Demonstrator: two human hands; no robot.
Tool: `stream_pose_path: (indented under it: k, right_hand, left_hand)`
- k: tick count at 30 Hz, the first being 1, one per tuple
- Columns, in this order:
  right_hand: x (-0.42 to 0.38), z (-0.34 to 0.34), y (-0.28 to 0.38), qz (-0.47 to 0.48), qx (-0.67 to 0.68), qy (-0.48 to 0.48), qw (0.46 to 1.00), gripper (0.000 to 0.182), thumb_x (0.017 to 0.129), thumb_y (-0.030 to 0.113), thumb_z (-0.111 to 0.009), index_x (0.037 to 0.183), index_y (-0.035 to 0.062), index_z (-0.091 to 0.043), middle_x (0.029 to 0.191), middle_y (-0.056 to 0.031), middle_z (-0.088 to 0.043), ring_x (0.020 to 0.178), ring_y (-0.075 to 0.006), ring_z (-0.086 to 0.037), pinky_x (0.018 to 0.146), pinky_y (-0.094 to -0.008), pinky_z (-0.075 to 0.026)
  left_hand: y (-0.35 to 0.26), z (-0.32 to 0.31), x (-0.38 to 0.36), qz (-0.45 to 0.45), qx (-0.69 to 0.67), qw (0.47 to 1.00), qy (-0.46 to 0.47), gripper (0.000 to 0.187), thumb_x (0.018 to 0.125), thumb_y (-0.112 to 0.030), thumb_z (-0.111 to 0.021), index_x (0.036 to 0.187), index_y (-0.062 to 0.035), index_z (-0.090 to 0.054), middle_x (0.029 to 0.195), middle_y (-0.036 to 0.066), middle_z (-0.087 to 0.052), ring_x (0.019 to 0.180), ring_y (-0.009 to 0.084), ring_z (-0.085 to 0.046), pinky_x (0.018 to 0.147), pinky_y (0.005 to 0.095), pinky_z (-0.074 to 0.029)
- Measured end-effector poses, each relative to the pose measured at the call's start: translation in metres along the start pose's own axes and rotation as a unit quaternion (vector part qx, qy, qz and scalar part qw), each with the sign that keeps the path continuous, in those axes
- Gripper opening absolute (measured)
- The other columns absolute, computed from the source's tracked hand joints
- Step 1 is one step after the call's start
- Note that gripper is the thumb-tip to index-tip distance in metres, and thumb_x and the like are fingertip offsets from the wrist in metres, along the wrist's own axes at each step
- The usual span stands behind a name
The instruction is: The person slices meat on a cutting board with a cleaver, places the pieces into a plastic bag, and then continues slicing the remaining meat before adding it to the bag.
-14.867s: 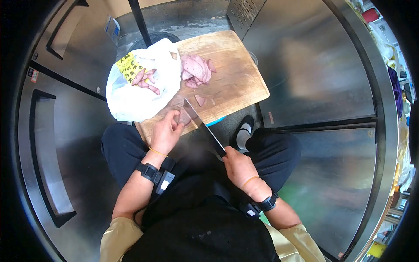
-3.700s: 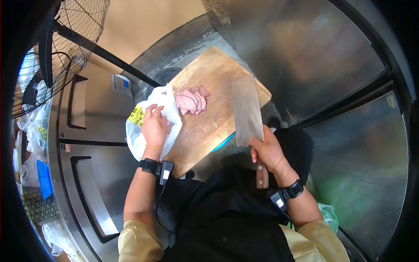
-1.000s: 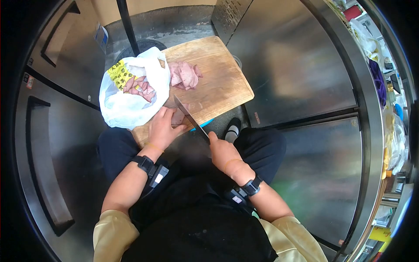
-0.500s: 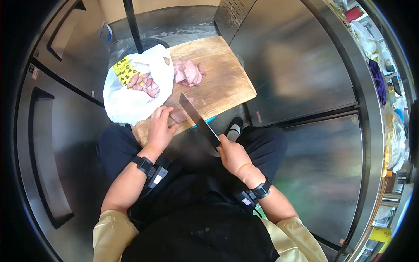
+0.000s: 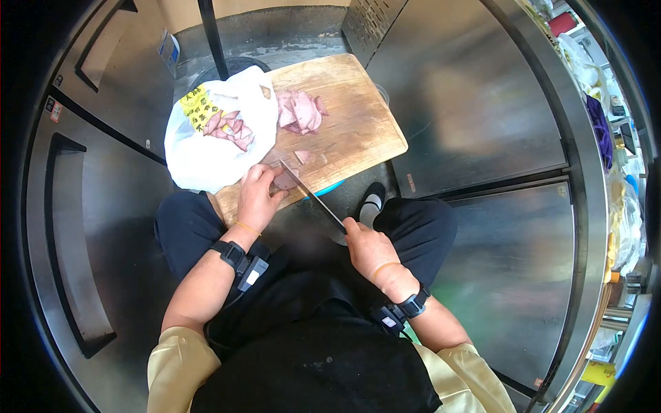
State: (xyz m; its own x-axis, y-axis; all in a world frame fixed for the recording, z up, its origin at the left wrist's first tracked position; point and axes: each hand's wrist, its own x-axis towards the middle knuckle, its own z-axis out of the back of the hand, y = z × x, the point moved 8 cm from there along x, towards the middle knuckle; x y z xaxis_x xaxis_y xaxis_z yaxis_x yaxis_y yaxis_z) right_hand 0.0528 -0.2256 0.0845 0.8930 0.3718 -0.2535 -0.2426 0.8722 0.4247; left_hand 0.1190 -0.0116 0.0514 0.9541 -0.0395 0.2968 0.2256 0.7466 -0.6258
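Note:
My right hand (image 5: 372, 249) grips the handle of a kitchen knife (image 5: 314, 197), its blade slanting up and left over the wooden cutting board (image 5: 365, 103). At the board's near edge, my left hand (image 5: 258, 196) has its fingers curled against a pink piece of meat (image 5: 286, 180), which looks like ham. The blade is right beside that piece. Just beyond it lies a small cut slice (image 5: 302, 156). Farther up the board is a heap of pink meat slices (image 5: 301, 112). A white plastic bag (image 5: 206, 165), open at the top, contains more cut meat (image 5: 229, 128).
Steel cabinet doors stand close on the left (image 5: 124, 241) and right (image 5: 496, 261). A dark round bin (image 5: 241, 65) is partly behind the bag. Below the board, a blue rim (image 5: 327, 191) shows near my shoe (image 5: 372, 195). Shelves with bags line the far right.
The knife blade has turned from its flat side to nearly edge-on, close beside the held meat. A small slice now shows apart from it, beyond the blade.

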Motion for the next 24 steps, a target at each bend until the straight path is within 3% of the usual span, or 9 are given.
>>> stream_pose_path:
  k: [13,16,22,24]
  right_hand:
    - [0.008,0.0,0.007,-0.02,-0.006,0.061,0.998,0.014,0.092,0.009,-0.051,0.102,0.0043,-0.044,0.082,-0.0234,-0.065,0.079,-0.0428,-0.063,0.068,-0.0524,-0.05]
    - [0.013,-0.006,0.007,-0.037,-0.008,0.098,0.994,0.023,0.082,-0.003,-0.05,0.104,0.0024,-0.044,0.091,-0.024,-0.065,0.085,-0.0419,-0.065,0.073,-0.0501,-0.052]
    - [0.035,-0.014,0.006,-0.05,0.035,0.073,0.995,0.018,0.09,0.007,-0.051,0.105,0.0027,-0.043,0.092,-0.0247,-0.065,0.085,-0.0447,-0.063,0.073,-0.0531,-0.05]
    - [0.037,-0.013,0.005,-0.024,0.07,0.011,0.997,0.02,0.09,0.01,-0.054,0.105,0.0027,-0.043,0.083,-0.0267,-0.063,0.08,-0.0463,-0.061,0.07,-0.0544,-0.049]
  left_hand:
    - [0.005,-0.005,0.001,0.003,-0.011,1.0,0.006,0.044,0.061,-0.008,-0.08,0.102,-0.0051,-0.065,0.097,0.01,-0.057,0.097,0.0317,-0.054,0.084,0.0393,-0.045]
    - [0.005,-0.005,0.002,-0.002,-0.008,1.0,0.001,0.042,0.061,-0.009,-0.08,0.1,-0.0049,-0.065,0.096,0.01,-0.057,0.095,0.0315,-0.055,0.082,0.0393,-0.045]
    - [0.009,-0.003,0.0,0.084,0.023,0.995,0.04,0.043,0.062,-0.016,-0.083,0.098,-0.006,-0.061,0.089,0.008,-0.057,0.088,0.0296,-0.057,0.078,0.0404,-0.046]
    - [0.01,0.001,-0.001,0.097,0.03,0.994,0.051,0.045,0.062,-0.017,-0.084,0.099,-0.0066,-0.061,0.086,0.008,-0.058,0.086,0.0291,-0.057,0.076,0.0407,-0.046]
